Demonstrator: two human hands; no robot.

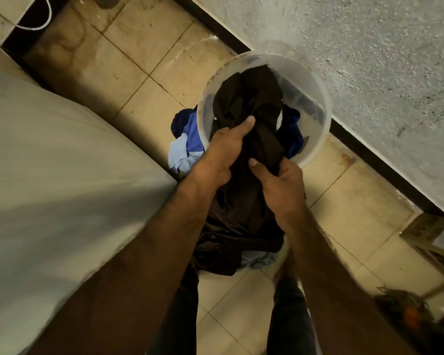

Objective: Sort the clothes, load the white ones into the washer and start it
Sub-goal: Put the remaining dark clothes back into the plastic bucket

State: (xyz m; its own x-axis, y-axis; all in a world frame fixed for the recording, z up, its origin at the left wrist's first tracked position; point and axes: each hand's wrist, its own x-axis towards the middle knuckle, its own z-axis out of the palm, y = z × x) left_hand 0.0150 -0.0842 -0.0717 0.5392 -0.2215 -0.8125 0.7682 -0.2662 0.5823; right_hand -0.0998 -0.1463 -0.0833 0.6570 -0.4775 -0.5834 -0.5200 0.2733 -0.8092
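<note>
Gripping a dark garment (251,103) together, the left hand (226,147) and right hand (282,185) hold it bunched over the clear bucket (318,98), blue clothes (187,139) at nine o'clock of it.

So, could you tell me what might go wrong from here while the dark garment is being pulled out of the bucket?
1. Both hands, left and right, grip the twisted dark garment; pulling could tip the clear bucket.
2. The twist may drag out the blue cloth inside.
3. The blue clothes on the floor lie close by, so sorted piles could mix.
</note>
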